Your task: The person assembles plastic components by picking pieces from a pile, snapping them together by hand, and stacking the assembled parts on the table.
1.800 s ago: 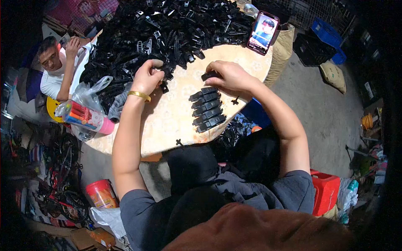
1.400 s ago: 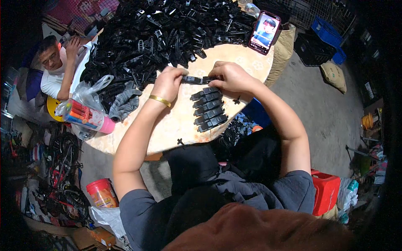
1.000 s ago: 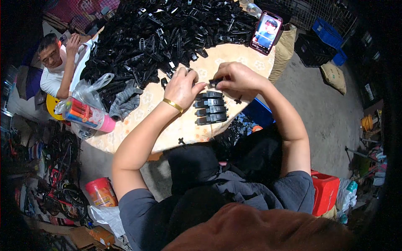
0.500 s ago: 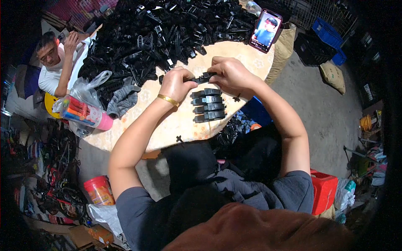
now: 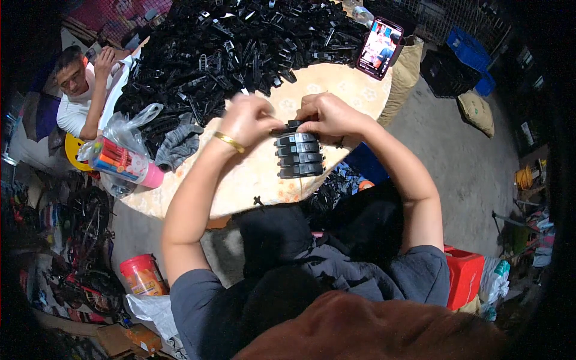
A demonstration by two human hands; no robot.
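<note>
Running lengthwise left to right, 4 black parts [image 5: 300, 159] lie near the right hand [image 5: 329, 114].

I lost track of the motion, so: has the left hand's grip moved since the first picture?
Yes. The left hand's grip has shifted right, farther from the pen cup and closer to the row of black parts.

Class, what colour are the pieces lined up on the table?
The lined-up pieces are black; head view.
</note>
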